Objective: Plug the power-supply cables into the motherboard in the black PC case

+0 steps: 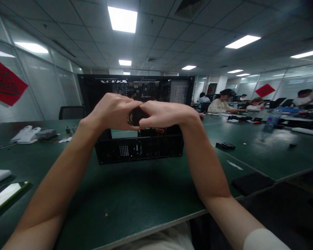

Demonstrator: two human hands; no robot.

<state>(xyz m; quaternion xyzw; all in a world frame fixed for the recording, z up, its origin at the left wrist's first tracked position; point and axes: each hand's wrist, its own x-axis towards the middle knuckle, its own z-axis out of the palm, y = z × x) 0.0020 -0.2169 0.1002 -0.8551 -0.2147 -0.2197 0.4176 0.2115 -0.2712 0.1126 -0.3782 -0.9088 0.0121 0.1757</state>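
A black computer case [139,149] stands upright on the green table, its open side facing me and a circuit board [146,91] showing inside. In front of the opening, my left hand [114,110] and my right hand [160,114] meet with fingers curled round a small dark round part [136,116]. Both hands are closed on this part, which has some small gold marks. The fingertips are partly hidden behind the part and the hands. Thin wires show just below my right hand.
A white bag [26,134] and a grey block [46,133] lie at the left. A green-edged device [7,196] is at the near left. Black parts [225,146] and a plastic bottle [273,116] are at the right. People sit farther back.
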